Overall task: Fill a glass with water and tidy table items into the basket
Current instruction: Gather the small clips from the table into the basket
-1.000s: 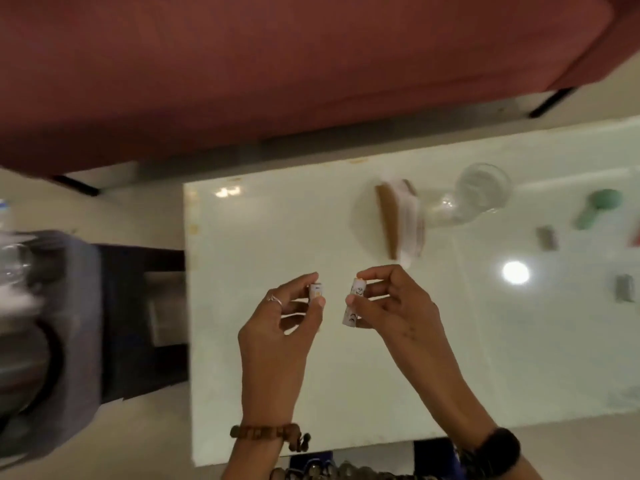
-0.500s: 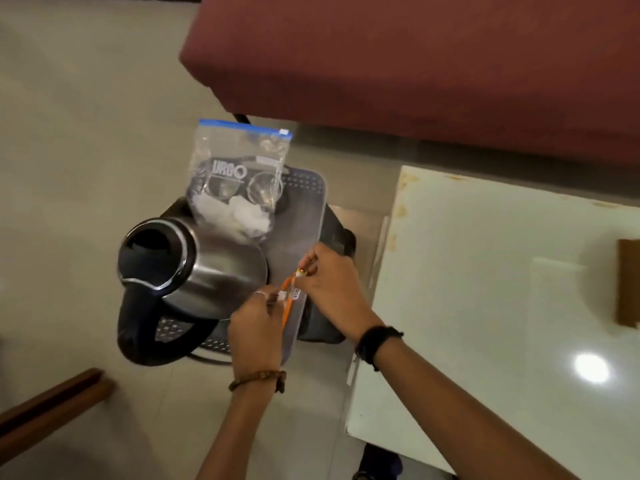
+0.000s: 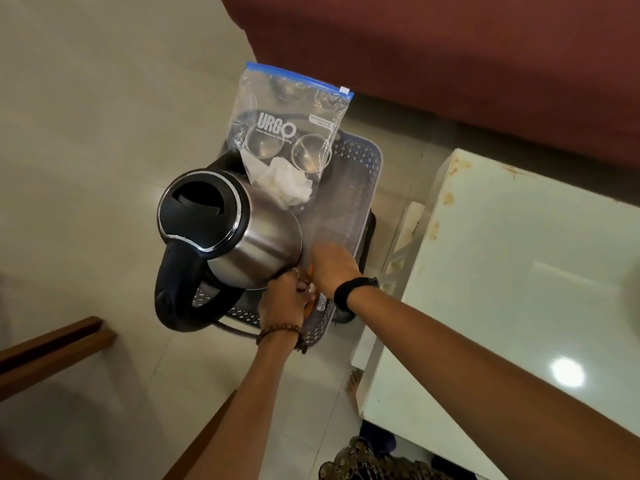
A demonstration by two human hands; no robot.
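Steel kettle [image 3: 242,230] stands in the basket [image 3: 360,181]; I see both hands, left hand [image 3: 282,303] and right hand [image 3: 332,265], over its rim, but I cannot tell their grip.

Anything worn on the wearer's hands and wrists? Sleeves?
Both forearms are bare, no sleeves in view. The left hand has a ring on one finger and a brown beaded bracelet with a small dangling piece at the wrist. The right hand has a plain black band at the wrist.
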